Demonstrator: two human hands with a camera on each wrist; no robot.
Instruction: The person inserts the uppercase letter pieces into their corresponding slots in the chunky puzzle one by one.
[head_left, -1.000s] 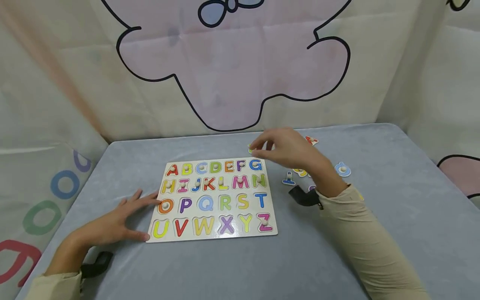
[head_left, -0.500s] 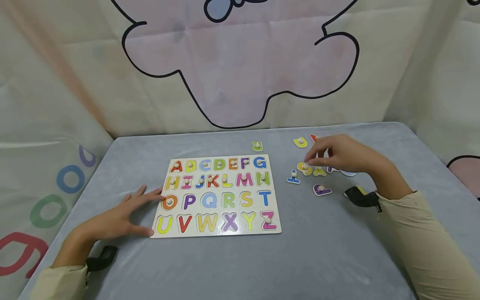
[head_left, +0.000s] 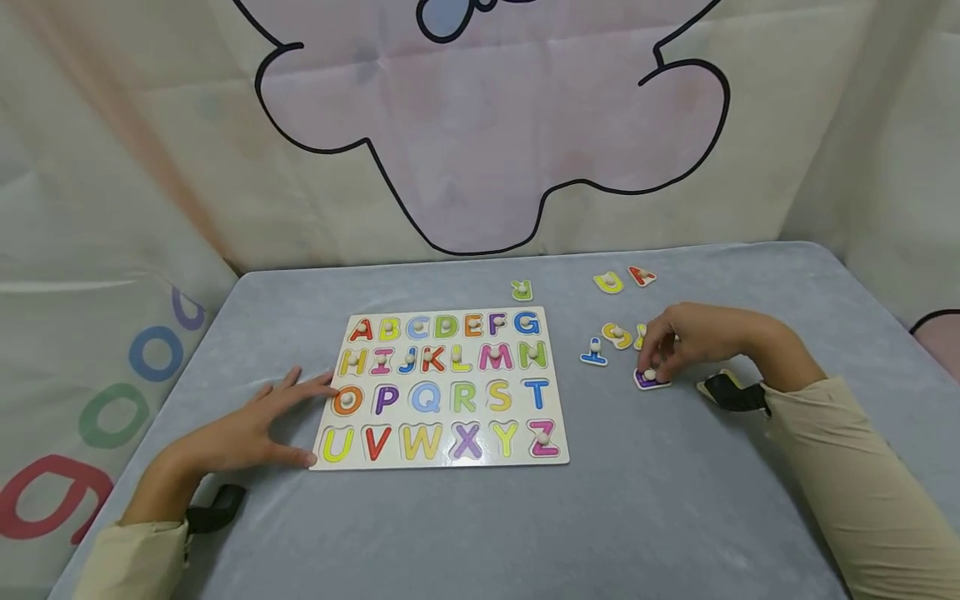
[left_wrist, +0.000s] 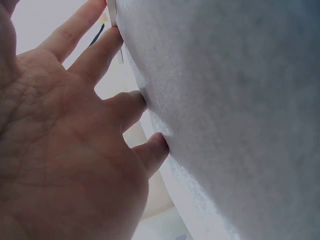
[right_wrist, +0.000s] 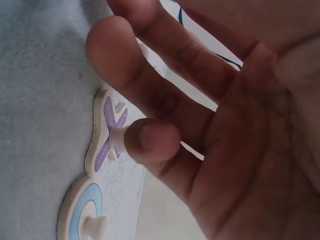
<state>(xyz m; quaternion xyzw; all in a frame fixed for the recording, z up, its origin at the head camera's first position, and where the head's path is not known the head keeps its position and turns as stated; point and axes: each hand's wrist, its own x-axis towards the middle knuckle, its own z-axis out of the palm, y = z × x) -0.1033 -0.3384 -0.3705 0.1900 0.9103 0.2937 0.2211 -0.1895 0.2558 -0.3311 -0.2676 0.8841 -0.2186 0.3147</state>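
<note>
A white alphabet puzzle board (head_left: 553, 408) lies on the table, several of its slots filled with knobbed letters. My left hand (head_left: 240, 437) is spread at its left side, thumb at the near corner and fingertips on the left edge; the left wrist view shows this hand's fingertips (left_wrist: 159, 142) against the cloth. Right of the board, my right hand (head_left: 701, 337) pinches the knob of a purple letter piece (head_left: 647, 384) low over the table. In the right wrist view, a purple X piece (right_wrist: 102, 117) and a blue round piece (right_wrist: 75, 217) lie beside the other fingers.
Loose pieces lie around: a blue T (head_left: 593, 358), a yellow S (head_left: 615, 335), a yellow U (head_left: 607, 284), a red V (head_left: 642, 276) and a green R (head_left: 521, 291) behind the board. The grey-blue cloth (head_left: 450, 533) covers the table; printed curtains (head_left: 465, 150) stand close behind.
My right hand has moved from behind the board, where the green R lies, over to the loose pieces, then down onto the purple piece. My left hand stays at the board's edge.
</note>
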